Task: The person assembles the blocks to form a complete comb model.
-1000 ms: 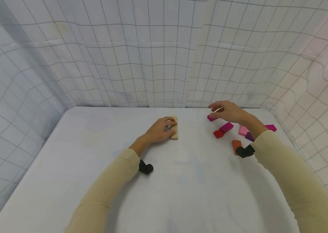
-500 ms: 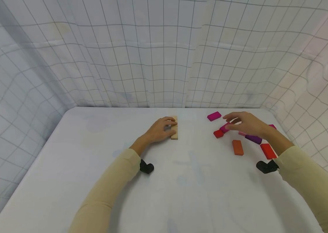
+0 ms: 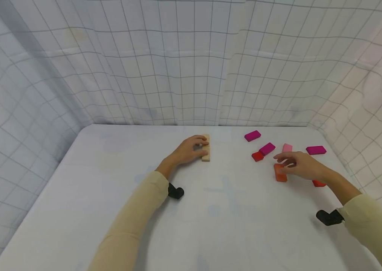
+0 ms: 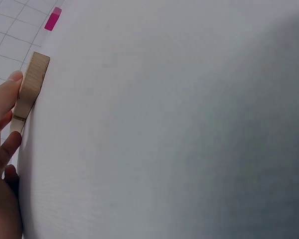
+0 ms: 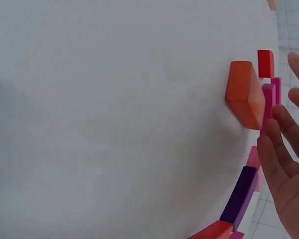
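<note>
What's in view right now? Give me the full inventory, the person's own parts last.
Table: one, white, under the blocks.
Gridded sheet: one, white with dark lines, behind and at both sides.
Wooden blocks: at least two, pale, in a row near the table's back middle.
Magenta blocks: three, magenta, back right.
Red blocks: two, red, one by a magenta block, one farther right, partly hidden.
Orange block: one, orange, right half.
Pink block: one, pink, behind the orange one.
Purple block: one, purple, right side, hidden in the head view.
Wrist devices: two, black, at the cuffs.
Sleeves: two, cream, at the lower edge.
Left grip: one, bare, touching the wooden row.
Right grip: one, bare, at the orange block, contact unclear.
</note>
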A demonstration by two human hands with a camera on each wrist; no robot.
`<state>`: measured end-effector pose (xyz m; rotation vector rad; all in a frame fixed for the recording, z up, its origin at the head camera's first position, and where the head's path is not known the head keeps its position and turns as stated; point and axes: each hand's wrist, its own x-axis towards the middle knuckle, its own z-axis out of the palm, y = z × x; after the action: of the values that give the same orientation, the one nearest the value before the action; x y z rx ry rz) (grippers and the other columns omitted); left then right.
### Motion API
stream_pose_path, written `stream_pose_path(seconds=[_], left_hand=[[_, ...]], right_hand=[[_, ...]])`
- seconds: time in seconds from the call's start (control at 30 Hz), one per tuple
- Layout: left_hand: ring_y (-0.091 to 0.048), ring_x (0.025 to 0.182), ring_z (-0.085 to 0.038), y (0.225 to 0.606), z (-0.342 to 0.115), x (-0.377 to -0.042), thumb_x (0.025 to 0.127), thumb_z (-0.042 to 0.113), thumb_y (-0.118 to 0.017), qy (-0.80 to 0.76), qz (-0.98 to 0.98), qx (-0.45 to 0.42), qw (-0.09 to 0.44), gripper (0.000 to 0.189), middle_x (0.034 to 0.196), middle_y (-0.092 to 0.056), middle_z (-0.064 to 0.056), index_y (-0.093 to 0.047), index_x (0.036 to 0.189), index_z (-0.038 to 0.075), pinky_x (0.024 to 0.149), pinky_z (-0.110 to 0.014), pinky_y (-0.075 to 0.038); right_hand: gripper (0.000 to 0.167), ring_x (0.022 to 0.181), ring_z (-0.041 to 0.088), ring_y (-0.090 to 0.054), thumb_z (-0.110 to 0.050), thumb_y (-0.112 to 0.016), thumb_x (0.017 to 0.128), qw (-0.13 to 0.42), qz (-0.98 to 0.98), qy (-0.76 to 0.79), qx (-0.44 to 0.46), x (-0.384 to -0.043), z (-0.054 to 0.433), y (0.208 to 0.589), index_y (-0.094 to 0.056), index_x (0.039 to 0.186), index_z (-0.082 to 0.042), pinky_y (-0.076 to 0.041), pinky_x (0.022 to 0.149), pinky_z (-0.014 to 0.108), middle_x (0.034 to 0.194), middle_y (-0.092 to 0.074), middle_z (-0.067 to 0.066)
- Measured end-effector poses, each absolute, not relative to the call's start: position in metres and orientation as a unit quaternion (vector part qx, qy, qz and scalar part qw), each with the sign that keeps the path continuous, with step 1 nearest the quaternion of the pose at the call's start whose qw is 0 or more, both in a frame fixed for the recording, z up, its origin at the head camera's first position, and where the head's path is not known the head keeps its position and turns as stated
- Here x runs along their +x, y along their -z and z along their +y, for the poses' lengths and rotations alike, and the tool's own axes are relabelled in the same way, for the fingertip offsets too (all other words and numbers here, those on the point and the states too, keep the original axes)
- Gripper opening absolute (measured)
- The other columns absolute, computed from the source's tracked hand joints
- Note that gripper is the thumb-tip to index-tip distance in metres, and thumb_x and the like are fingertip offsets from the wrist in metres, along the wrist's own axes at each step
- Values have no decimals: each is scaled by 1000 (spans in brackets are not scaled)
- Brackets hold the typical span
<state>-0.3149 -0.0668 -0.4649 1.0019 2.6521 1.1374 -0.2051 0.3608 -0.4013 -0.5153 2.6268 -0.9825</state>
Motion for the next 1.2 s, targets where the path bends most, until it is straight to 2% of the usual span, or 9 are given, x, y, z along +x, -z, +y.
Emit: stream_pose_path(seconds=[0.1, 0.2, 0.3, 0.53, 0.73, 0.87, 1.2], left_hand=[[-41, 144, -29, 465, -67, -315, 98, 22, -75, -376, 869, 318, 43, 45, 149, -53, -13, -66, 137, 0, 120, -40, -28], [-40, 145, -30, 464, -68, -314, 98, 20, -75, -381, 868, 314, 44, 45, 149, -52, -13, -66, 136, 0, 120, -40, -28], [-40, 145, -31, 464, -68, -313, 98, 19, -75, -387, 866, 313, 46, 45, 149, -52, -14, -65, 137, -1, 120, -41, -27], [-39, 146, -30, 463, -65, -314, 98, 22, -75, -380, 870, 312, 47, 45, 151, -51, -13, -65, 137, 0, 120, -40, -27], [-39, 146, -30, 461, -64, -314, 98, 23, -75, -378, 871, 310, 54, 46, 152, -50, -13, -65, 137, 1, 120, -41, -27], [-39, 146, -29, 462, -65, -315, 99, 25, -73, -375, 871, 311, 56, 46, 152, -50, -12, -65, 138, 2, 120, -40, -27], [-38, 146, -30, 459, -69, -312, 99, 16, -71, -377, 865, 324, 67, 43, 152, -50, -13, -64, 139, 0, 120, -42, -28]], right_hand=[[53, 119, 38, -59, -16, -76, 96, 144, 912, 343, -174, -200, 364, 409, -57, 141, 3, -54, 94, 31, 134, -61, 18], [61, 122, 39, -56, -22, -80, 92, 143, 915, 344, -155, -198, 365, 415, -56, 143, 0, -55, 96, 44, 136, -58, 18], [67, 122, 40, -55, -27, -83, 90, 143, 921, 334, -144, -197, 366, 421, -55, 145, -2, -54, 96, 49, 135, -57, 18], [74, 124, 39, -54, -27, -86, 87, 142, 923, 329, -140, -198, 372, 428, -51, 147, 0, -51, 102, 49, 138, -56, 18], [74, 125, 44, -53, -23, -87, 87, 140, 918, 341, -148, -196, 372, 429, -50, 144, 7, -47, 103, 52, 139, -54, 23], [74, 127, 45, -52, -25, -87, 86, 144, 919, 339, -138, -197, 370, 428, -52, 143, 6, -47, 102, 52, 140, -54, 23], [73, 127, 44, -53, -30, -87, 86, 137, 922, 333, -145, -201, 352, 418, -55, 143, 2, -52, 98, 52, 138, -56, 20]])
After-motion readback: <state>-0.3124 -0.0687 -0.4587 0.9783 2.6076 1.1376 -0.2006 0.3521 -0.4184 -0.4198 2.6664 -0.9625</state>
